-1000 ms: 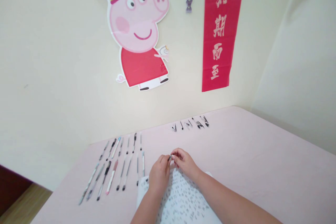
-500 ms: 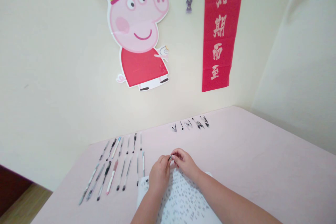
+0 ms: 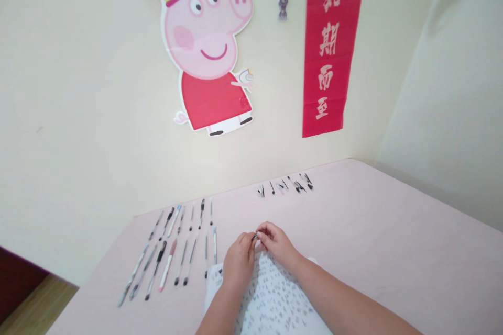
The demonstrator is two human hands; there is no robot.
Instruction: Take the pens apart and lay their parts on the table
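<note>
My left hand (image 3: 238,264) and my right hand (image 3: 277,242) meet above a white sheet covered in handwriting (image 3: 271,301) on the pale pink table (image 3: 393,251). Both pinch one small dark piece (image 3: 254,236), perhaps a pen tip or cap, between their fingertips. Left of my hands lie several pens and refills in two rows (image 3: 173,251). A row of small dark pen parts (image 3: 286,186) lies farther back near the wall.
The table stands in a corner between two cream walls. A cartoon pig cutout (image 3: 206,47) and a red banner with characters (image 3: 332,44) hang on the back wall. At the lower left the table edge drops to a wooden floor (image 3: 35,306).
</note>
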